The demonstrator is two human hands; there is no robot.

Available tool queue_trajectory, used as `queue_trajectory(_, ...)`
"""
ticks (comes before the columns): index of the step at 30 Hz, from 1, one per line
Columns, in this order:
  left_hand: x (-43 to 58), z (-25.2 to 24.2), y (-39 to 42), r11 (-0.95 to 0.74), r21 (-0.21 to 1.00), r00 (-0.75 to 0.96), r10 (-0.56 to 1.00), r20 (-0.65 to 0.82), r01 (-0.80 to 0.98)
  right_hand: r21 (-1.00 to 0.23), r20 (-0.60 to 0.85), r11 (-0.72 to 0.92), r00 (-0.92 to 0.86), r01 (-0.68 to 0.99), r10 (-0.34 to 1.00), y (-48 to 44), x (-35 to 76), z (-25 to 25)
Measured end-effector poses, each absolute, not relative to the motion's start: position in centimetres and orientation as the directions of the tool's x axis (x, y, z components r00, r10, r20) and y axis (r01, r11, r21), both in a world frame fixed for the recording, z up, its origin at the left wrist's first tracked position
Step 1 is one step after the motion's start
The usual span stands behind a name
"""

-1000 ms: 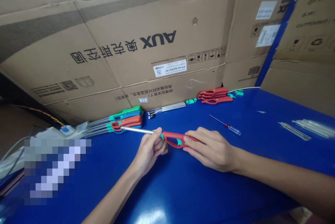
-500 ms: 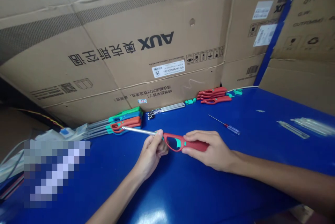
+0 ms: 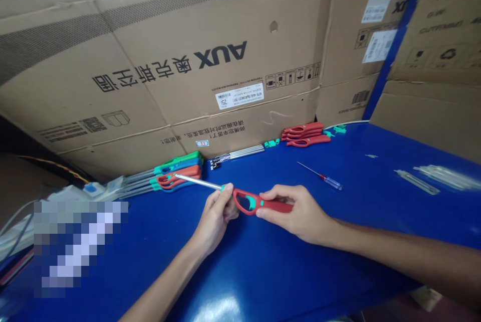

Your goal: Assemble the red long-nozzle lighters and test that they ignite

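Red utility lighter is held across both of the person's hands over the blue desk, roughly level, with its thin metal nozzle pointing left. Its handle has teal trim and an open loop near the nozzle end.

The left hand is closed, with thumb and fingers pinching the lighter where the nozzle meets the handle. The right hand is also closed, gripping the rear of the handle.

Beyond the lighter and to the left, a stack of finished lighters in green, blue and red lies on the desk, with the nozzle tip pointing toward it. Directly beyond the lighter, a bundle of metal tubes lies along the far edge of the desk. Farther right along that edge are small teal parts and a pile of red handles.

To the right of the lighter lies a small screwdriver, and farther right are clear plastic strips. Behind everything stands a large cardboard box printed with AUX. Left of the lighter, a pixelated patch hides whatever is there.
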State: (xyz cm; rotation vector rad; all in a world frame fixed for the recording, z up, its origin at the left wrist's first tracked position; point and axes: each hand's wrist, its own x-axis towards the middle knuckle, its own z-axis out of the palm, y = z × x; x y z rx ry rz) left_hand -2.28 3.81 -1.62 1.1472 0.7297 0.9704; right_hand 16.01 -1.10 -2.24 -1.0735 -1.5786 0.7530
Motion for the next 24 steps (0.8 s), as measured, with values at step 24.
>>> queue_trajectory(24, -1.1, 1.7, 2.4, 0.402, 0.749, 0.523, 0.848, -0.087, -0.527, -0.93, 0.368, 0.36, -0.177, -0.078, 0.913, -1.0, 14.2, -2.7)
